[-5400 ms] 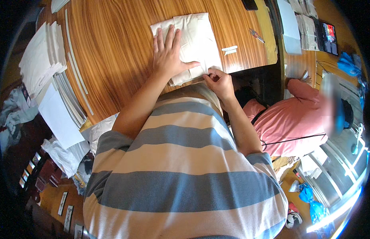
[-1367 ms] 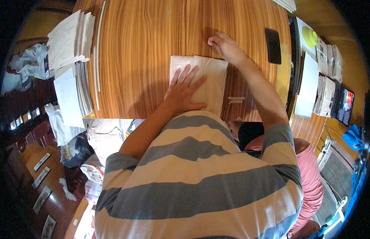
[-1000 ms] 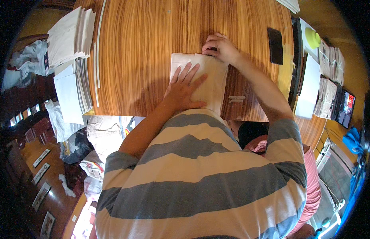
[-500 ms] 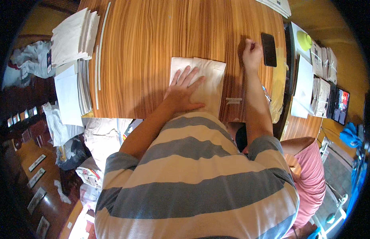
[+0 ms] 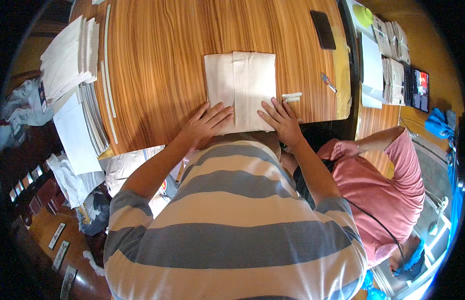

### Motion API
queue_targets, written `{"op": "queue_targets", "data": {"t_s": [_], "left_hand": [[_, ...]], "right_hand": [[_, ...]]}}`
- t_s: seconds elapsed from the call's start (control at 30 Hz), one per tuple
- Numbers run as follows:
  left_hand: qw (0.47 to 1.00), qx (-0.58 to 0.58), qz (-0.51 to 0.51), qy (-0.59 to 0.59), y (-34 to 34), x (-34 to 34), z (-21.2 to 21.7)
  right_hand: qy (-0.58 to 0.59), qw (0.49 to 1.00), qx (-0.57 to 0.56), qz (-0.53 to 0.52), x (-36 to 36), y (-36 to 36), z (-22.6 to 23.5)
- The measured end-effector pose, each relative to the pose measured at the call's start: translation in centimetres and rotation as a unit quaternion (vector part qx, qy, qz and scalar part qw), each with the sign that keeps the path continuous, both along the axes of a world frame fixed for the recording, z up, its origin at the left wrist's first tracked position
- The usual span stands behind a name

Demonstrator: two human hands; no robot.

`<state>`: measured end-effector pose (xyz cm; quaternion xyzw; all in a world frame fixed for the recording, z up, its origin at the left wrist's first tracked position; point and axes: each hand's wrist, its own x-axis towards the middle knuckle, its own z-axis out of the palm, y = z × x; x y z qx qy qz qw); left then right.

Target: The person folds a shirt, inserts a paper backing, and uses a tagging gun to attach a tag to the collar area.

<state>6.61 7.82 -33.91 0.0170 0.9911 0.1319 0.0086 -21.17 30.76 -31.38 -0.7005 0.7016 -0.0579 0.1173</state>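
A folded sheet of pale paper (image 5: 255, 75) lies on the wood-grain table (image 5: 162, 60) in front of me, with a lengthwise overlap running down its middle. On its near left corner my left hand (image 5: 205, 122) rests with the fingers spread. My right hand (image 5: 283, 122) lies on its near right corner, fingers also stretched out and apart. Neither hand grips anything. Just right of the paper are small pale strips (image 5: 292, 97), close to my right fingertips.
A dark phone (image 5: 323, 30) and a pen (image 5: 329, 83) lie on the right. Long white strips (image 5: 108, 90) line the table's left side, beside stacked folded papers (image 5: 67, 60). A person in a pink shirt (image 5: 377, 195) is close on my right. Bundled papers (image 5: 394, 80) sit beyond.
My right hand has come from beside the phone down to the paper's near right corner. My left hand has slid nearer to me. The person at right has leaned into view.
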Motion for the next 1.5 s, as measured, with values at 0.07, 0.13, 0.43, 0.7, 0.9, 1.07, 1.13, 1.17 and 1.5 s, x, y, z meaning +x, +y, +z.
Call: {"op": "queue_targets", "data": {"t_s": [0.07,0.13,0.43,0.7,0.9,1.07,1.13,1.17,1.5], "left_hand": [[1.0,0.017,0.002,0.025,1.0,0.2,0.9],[0.997,0.044,0.004,0.06,1.5,0.8,1.3],[0.914,0.323,0.219,0.112,-2.2,-1.3,10.9],[0.561,0.653,0.457,0.225,-7.9,-1.4,5.8],[0.476,0.676,0.539,0.157,-8.2,4.3,-2.0],[0.502,0.611,0.606,0.08,-9.0,4.9,1.0],[0.515,0.61,0.602,0.037,-9.9,5.5,2.6],[0.557,0.57,0.604,-0.005,-10.8,6.4,3.0],[0.866,0.414,0.279,0.025,-0.3,0.4,8.1]], "right_hand": [[0.013,0.999,-0.036,-0.025,0.6,0.8,-1.1],[-0.016,0.998,-0.063,-0.025,1.0,1.5,-1.3],[-0.331,0.902,-0.189,-0.202,-1.3,-3.2,10.7],[-0.285,0.943,-0.021,-0.171,-3.7,-24.3,12.9],[-0.179,0.964,-0.059,-0.186,-0.8,-23.7,2.2],[-0.259,0.884,-0.017,-0.388,-0.9,-11.1,2.4],[-0.286,0.875,0.014,-0.39,1.1,-6.3,1.1],[-0.296,0.877,0.019,-0.378,2.5,-4.8,1.0],[-0.362,0.852,-0.021,-0.377,8.0,-5.2,-0.2]]}}
